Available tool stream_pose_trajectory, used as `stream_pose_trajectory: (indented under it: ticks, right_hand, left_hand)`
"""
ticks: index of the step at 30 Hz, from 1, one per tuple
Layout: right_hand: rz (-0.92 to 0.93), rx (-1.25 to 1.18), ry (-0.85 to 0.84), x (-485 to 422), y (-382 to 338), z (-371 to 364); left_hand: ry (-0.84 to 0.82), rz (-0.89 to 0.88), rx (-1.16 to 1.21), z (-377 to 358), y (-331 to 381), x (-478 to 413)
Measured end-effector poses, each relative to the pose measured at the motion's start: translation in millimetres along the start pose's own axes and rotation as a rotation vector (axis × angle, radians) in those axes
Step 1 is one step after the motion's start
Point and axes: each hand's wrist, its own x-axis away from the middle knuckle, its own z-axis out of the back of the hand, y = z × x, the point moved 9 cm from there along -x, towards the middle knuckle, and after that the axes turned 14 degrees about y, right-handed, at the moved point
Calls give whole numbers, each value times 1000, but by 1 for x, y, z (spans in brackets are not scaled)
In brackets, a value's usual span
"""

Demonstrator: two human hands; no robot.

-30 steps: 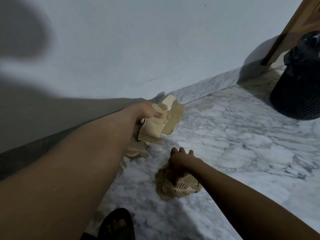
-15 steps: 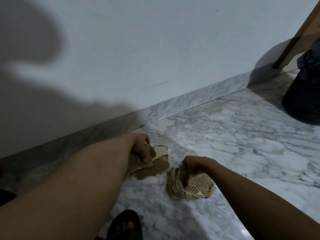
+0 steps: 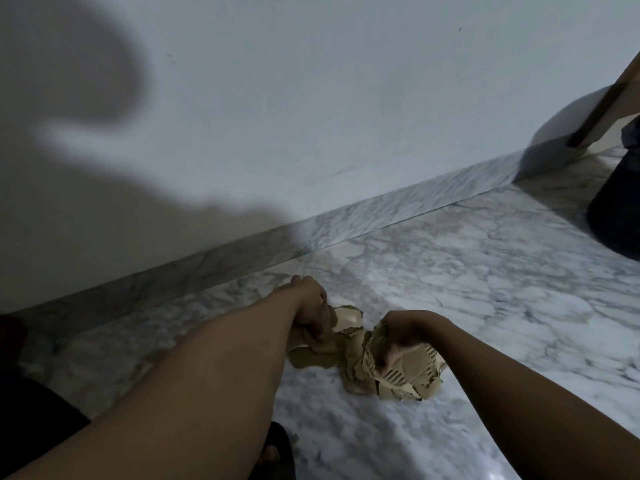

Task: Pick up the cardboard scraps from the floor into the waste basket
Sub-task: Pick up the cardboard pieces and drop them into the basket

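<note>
Left grip [image 3: 311, 315] and right grip [image 3: 403, 332] clutch cardboard scraps [image 3: 410, 377] strung left-right.

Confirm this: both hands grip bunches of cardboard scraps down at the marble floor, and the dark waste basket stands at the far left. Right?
Not quite. The head view shows the waste basket at the far right edge, not the left. The rest holds: the left hand and the right hand each grip cardboard scraps down at the marble floor.
</note>
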Motion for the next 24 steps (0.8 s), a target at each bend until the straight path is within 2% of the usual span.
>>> stream_pose_trajectory:
  ticks: [3, 5, 8, 12, 14, 16, 21, 24]
  right_hand:
    - [-10, -25, -16, 0, 2, 3]
    - [-31, -75, -32, 3, 8, 7]
    - [-66, -235, -26, 4, 18, 12]
    - [-63, -482, 164, -12, 12, 28]
    - [-9, -461, 248, -24, -8, 33]
    - [99, -371, 306, -34, -45, 34]
    - [229, 13, 314, -54, -122, 13]
    - [293, 72, 334, -59, -138, 6]
  left_hand:
    - [-1, -1, 193, 8, 14, -3]
    - [57, -2, 463, 21, 24, -6]
    - [148, 88, 808, 50, 22, -11]
    - [175, 257, 989, 75, -11, -21]
    - [125, 344, 1031, 79, -32, -22]
    - [89, 321, 872, 87, -46, -22]
    - [-157, 239, 208, 75, -62, -17]
    - [-63, 196, -30, 82, -66, -26]
